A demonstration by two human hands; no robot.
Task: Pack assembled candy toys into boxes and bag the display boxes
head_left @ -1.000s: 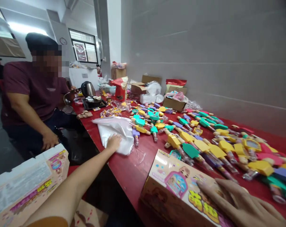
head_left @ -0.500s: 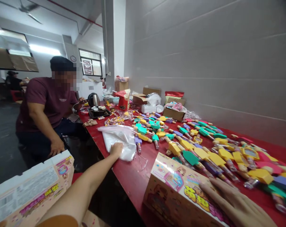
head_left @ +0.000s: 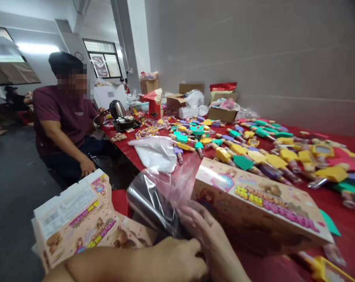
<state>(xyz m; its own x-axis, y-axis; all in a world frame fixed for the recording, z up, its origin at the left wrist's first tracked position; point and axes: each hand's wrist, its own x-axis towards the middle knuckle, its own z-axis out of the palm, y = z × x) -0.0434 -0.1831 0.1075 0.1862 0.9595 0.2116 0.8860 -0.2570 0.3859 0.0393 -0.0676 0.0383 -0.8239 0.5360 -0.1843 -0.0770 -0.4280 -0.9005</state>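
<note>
A clear plastic bag [head_left: 154,197] spreads out in front of me, held low between both hands. My left hand [head_left: 180,256] is curled closed on its lower part, with the fingertips partly hidden. Against the bag's right side, my right hand [head_left: 205,227] has its fingers pressed together, gripping the film. Just right of the hands, a printed pink carton [head_left: 259,203] lies on the red table [head_left: 130,150]. Beyond the hands rests a stack of clear plastic bags [head_left: 156,152].
Many toy-like pieces with yellow [head_left: 278,161], green and purple heads cover the table's right and middle. Open printed cartons [head_left: 74,219] stand at lower left. A person in a maroon shirt [head_left: 68,113] sits across at left, near a kettle [head_left: 117,109] and a tea tray [head_left: 127,124].
My left hand has left the bag stack and come back towards me with one bag. My right hand has left the carton's top and joined it at the bag. The view has shifted.
</note>
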